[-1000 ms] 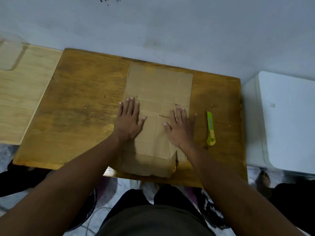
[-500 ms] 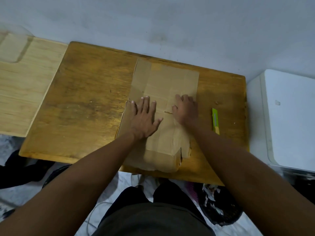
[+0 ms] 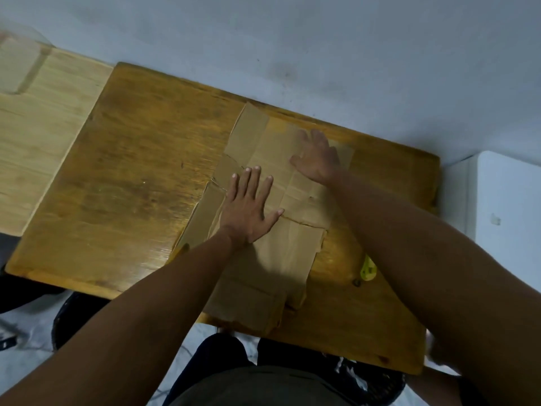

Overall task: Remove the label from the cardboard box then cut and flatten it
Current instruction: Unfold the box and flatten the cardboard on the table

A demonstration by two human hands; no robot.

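Two hands lie open and flat, gripping nothing, on the cut cardboard box (image 3: 289, 259) on the bench (image 3: 131, 171). Its long axis runs away from the person; left hand (image 3: 248, 206) nearer, right hand (image 3: 317, 159) farther.

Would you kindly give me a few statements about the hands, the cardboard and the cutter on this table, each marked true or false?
1. Both hands lie flat, palms down, on the cardboard. True: the left hand and the right hand both press on it.
2. The right hand is nearer the wall than the left hand. True.
3. The right hand grips the yellow-green cutter. False: the cutter lies on the wooden table, partly hidden under the right forearm, and neither hand holds it.
4. The cardboard stands upright as a closed box. False: it lies opened and nearly flat.
5. The cardboard lies wholly within the table's edges. False: its near end overhangs the front edge.
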